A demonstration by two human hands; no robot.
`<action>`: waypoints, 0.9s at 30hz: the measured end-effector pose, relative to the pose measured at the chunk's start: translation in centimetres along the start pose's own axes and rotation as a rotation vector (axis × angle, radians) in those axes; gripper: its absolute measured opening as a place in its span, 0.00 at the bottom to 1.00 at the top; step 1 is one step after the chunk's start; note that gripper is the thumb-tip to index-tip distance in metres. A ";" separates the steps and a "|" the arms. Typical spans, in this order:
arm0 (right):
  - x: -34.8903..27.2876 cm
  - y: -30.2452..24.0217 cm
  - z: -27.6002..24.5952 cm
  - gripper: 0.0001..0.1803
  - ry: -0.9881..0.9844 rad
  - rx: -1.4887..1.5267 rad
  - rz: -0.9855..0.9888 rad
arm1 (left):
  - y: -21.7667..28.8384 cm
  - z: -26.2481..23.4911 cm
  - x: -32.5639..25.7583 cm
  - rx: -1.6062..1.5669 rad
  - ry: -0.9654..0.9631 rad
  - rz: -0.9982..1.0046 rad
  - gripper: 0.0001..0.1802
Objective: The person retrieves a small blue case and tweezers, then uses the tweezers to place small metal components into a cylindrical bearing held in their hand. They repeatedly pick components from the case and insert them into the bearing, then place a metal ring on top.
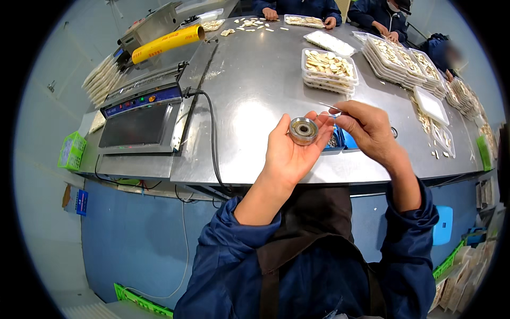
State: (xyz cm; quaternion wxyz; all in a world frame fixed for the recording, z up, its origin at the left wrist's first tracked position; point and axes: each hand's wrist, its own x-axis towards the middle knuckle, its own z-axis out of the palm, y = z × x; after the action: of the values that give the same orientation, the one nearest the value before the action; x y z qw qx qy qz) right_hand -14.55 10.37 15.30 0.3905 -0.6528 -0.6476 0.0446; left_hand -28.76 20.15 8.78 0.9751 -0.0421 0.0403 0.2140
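A round metal ball bearing (304, 131) lies on the upturned fingers of my left hand (289, 149), with the thumb along its left side. My right hand (366, 127) is just to the right, thumb and fingers pinched on a thin pointed metal tool (330, 107). The tool looks like tweezers, though its full shape is hidden by the fingers. Its tip points left, above the left fingertips and apart from the bearing. Partly covered by both hands, a blue box (348, 141) with small metal pieces sits on the table. Behind my right wrist lies a metal ring (393, 132).
Stacked clear trays of pale slices (329, 66) stand beyond my hands, with more stacks (393, 56) at the right. A wrapping machine (141, 125), its black cable (212, 133) and a yellow film roll (169, 44) are on the left. Co-workers' hands (270, 14) work across the steel table (244, 95).
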 end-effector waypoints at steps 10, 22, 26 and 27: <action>2.7 -1.7 -1.2 0.11 -0.276 -0.437 -0.361 | -0.6 -0.4 0.6 0.047 0.081 0.025 0.28; 3.3 -1.5 -0.1 0.11 -0.400 -0.483 -0.336 | -0.4 -0.8 0.4 0.071 0.106 0.023 0.23; 3.5 -1.3 0.0 0.05 -0.397 -0.430 -0.376 | -0.3 -1.2 0.6 0.066 0.078 0.005 0.23; 3.5 -1.2 -0.1 0.05 -0.396 -0.430 -0.379 | -0.3 -1.3 0.6 0.066 0.076 0.001 0.23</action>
State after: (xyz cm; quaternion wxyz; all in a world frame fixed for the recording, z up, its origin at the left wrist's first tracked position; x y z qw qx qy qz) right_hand -14.89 13.27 17.62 0.1124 -0.5669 -0.8151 -0.0404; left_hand -28.15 19.99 7.49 0.9736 -0.0179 0.0847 0.2111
